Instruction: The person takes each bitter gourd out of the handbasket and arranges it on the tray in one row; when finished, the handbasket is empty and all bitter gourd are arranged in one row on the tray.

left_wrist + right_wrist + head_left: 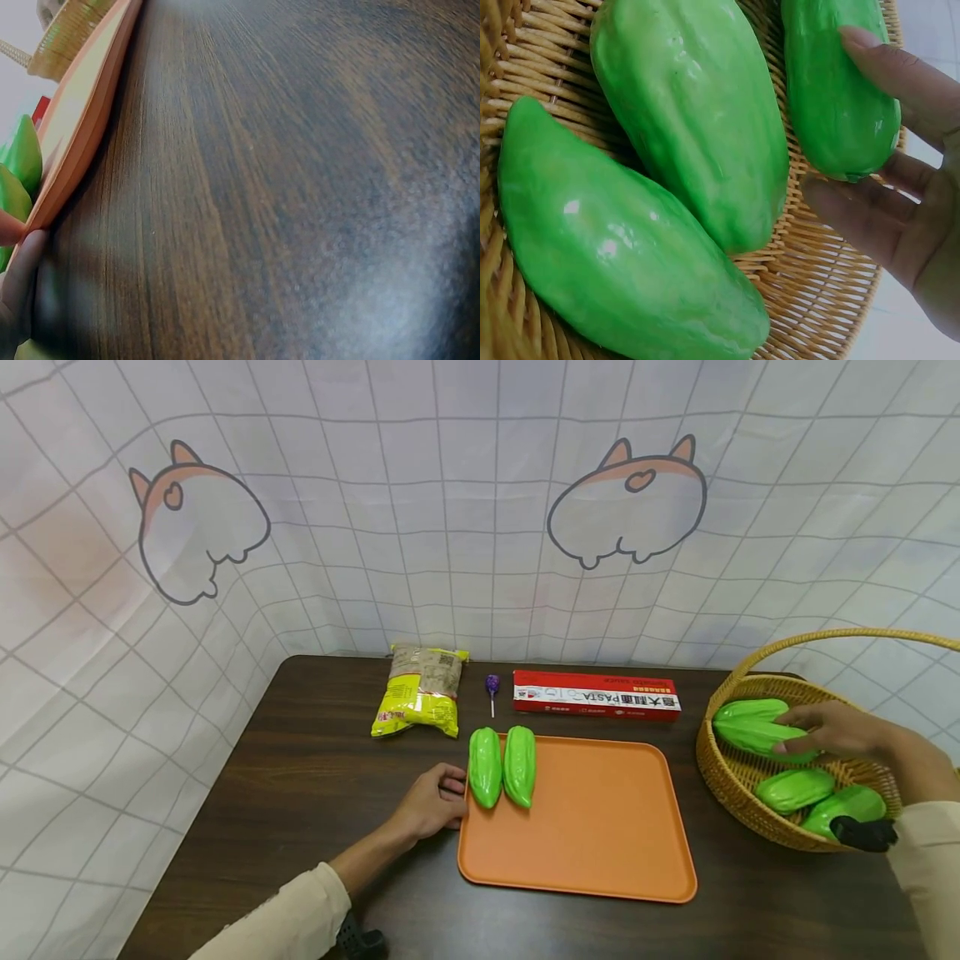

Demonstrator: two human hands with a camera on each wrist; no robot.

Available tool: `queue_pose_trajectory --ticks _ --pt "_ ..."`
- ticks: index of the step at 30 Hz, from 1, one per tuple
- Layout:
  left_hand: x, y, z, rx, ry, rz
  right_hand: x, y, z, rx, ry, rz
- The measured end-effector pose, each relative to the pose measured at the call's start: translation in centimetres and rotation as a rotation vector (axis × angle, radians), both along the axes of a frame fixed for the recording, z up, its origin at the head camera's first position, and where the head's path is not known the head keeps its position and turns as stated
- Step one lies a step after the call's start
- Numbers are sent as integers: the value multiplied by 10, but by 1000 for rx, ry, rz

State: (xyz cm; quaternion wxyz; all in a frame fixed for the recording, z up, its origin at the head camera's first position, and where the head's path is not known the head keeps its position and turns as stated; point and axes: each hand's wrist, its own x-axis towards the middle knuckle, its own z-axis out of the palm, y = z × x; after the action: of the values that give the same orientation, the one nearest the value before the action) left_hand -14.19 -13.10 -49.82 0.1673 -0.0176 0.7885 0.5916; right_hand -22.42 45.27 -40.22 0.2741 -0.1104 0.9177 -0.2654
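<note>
An orange tray (pixel 585 810) lies on the table with two glossy green gourds (pixel 486 768) side by side at its upper left. My left hand (pixel 431 802) pinches the tray's left rim between thumb and finger, as the left wrist view shows. On the right, a wicker basket (pixel 731 793) holds several more green gourds (pixel 622 240). Inside it, my right hand (pixel 836 731) grips the near end of one upper gourd (pixel 840 90). The thumb (pixel 885 64) lies on top while the other fingers curl beneath the end, partly hidden.
Behind the tray are a yellow and clear food packet (pixel 420 689), a purple lollipop (pixel 492 685) and a red pasta box (pixel 596 695). The basket's tall handle (pixel 847 635) arches over it. A white gridded cloth (pixel 480 527) hangs behind the dark wooden table (pixel 300 777).
</note>
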Motion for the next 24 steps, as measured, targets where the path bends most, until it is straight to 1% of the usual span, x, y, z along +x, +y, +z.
queue_pose_trajectory --ticks 9,17,21,24 --pt "-1 -1 -2 1 -1 -8 5 -2 6 -16 -4 -21" --pt "-2 -2 -5 0 9 -13 12 -5 8 0 80 -6" --pt "0 -1 -4 16 6 -6 17 -8 8 0 116 -8" --pt "0 -1 -3 24 6 -2 21 -10 9 36 173 5"
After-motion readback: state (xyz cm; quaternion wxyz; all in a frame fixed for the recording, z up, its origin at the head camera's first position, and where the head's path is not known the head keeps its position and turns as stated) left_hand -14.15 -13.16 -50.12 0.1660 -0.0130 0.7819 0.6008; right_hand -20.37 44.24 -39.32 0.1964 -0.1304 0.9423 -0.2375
